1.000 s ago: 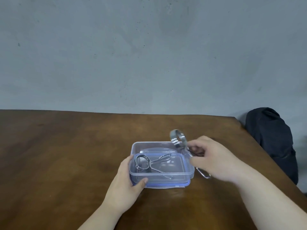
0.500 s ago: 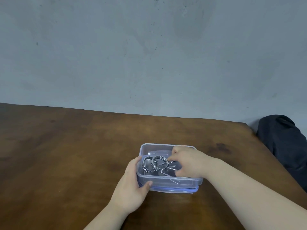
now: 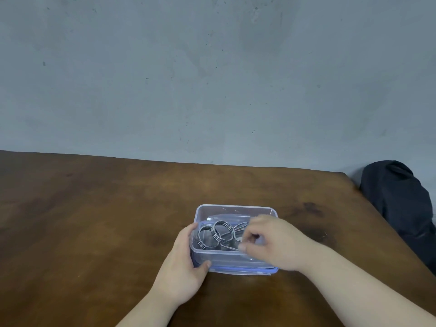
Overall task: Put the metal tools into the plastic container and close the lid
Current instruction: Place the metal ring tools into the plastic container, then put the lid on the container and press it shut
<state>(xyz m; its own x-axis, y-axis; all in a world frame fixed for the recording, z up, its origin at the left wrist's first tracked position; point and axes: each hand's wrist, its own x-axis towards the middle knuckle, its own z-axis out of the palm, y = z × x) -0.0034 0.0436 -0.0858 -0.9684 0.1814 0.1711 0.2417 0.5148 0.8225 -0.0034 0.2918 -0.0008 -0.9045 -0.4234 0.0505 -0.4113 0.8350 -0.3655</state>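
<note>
Container [image 3: 236, 211] gripped by left hand [image 3: 184, 267]; right hand [image 3: 273, 244] curled above.

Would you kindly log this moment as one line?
left hand: steadying clear plastic container | right hand: over coiled metal tools inside | lid: off

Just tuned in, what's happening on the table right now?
A person is packing metal spring clips into a clear plastic container on a wooden table. The left hand steadies the container's near left corner. The right hand hovers over it, fingers curled. Two coiled clips lie inside. The container is not yet closed.
</note>
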